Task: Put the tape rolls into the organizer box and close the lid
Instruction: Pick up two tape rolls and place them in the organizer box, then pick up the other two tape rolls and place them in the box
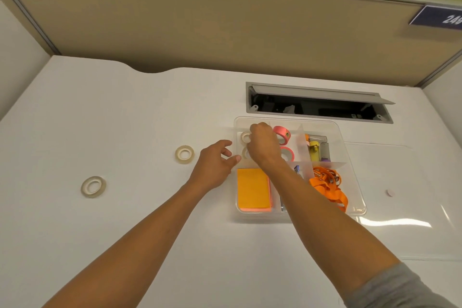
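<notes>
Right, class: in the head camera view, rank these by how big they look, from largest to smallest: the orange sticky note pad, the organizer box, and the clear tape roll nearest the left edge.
1. Organizer box
2. Orange sticky note pad
3. Clear tape roll

The gaps are wide, so nearness to the camera hardly matters.

Two bare forearms, uncovered from wrist to past the elbow, no watch, bands or rings visible. Left hand (215, 165) and right hand (263, 144): bare, ungloved, short nails where they show. One garment item: a grey sleeve (400, 290) of soft knit-like fabric, plain and unmarked, covering the right upper arm at the lower right edge of view.
</notes>
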The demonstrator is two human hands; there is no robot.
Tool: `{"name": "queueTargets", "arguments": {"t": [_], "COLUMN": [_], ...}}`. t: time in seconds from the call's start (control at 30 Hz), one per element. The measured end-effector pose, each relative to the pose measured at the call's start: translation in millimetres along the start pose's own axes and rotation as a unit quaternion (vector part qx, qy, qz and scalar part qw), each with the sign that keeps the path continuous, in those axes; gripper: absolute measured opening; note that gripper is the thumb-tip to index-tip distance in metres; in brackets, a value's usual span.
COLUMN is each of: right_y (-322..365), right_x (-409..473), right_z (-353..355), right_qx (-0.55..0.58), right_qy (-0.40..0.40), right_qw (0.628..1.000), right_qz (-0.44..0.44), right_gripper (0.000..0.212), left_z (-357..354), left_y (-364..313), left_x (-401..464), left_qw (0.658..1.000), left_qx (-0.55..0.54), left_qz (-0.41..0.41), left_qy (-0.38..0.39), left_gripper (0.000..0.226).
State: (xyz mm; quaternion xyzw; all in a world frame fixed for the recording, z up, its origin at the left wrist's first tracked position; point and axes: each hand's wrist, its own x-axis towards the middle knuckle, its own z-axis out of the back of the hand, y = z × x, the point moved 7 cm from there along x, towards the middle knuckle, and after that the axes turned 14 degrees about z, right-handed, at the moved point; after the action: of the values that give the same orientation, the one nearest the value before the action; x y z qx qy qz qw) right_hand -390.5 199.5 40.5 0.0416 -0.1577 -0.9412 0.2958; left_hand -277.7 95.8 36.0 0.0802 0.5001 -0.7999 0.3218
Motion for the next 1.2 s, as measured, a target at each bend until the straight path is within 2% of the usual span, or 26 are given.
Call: {"name": "queueTargets", "arguments": {"t": [0.13, 0.23, 0.37, 0.5, 0.6, 0.73, 0.87, 0.93, 1.07, 1.2], "right_y": [38, 77, 117, 129, 136, 143, 144, 140, 135, 131], "right_x": [-13, -23, -29, -30, -29, -33, -39, -43, -55, -62], "right_z": [14, 9, -24, -65, -85, -87, -82, -82, -81, -64], "right_qx": [0.078, 0.123, 0.144, 0.102, 0.013, -0.011, 0.033, 0.072, 0.132, 0.182], "right_qy": [-0.11, -0.127, -0.04, 0.074, 0.107, 0.062, 0.051, 0.066, 0.08, 0.017], "right_qw": [0.991, 0.98, 0.978, 0.984, 0.983, 0.985, 0.987, 0.987, 0.984, 0.979], "right_qz": [0.027, 0.095, 0.143, 0.129, 0.148, 0.161, 0.149, 0.125, 0.089, 0.089], "right_gripper": [0.025, 0.024, 0.034, 0.058, 0.063, 0.047, 0.037, 0.042, 0.066, 0.058], "left_z": [33, 65, 114, 157, 177, 183, 183, 182, 176, 162], "left_y": [17, 43, 87, 136, 171, 196, 192, 189, 185, 167], "left_x": [-8, -15, -25, -36, -38, -37, -37, -39, -43, -50], "left_qw": [0.997, 0.987, 0.963, 0.929, 0.919, 0.927, 0.944, 0.959, 0.973, 0.979], "left_qx": [-0.013, 0.03, 0.107, 0.203, 0.246, 0.245, 0.191, 0.134, 0.087, 0.073], "left_qz": [-0.048, -0.076, -0.059, 0.038, 0.127, 0.179, 0.147, 0.118, 0.104, 0.076], "left_qy": [-0.066, -0.137, -0.242, -0.308, -0.282, -0.221, -0.224, -0.222, -0.187, -0.173], "left_gripper": [0.034, 0.026, 0.029, 0.048, 0.062, 0.064, 0.046, 0.04, 0.039, 0.04]}}
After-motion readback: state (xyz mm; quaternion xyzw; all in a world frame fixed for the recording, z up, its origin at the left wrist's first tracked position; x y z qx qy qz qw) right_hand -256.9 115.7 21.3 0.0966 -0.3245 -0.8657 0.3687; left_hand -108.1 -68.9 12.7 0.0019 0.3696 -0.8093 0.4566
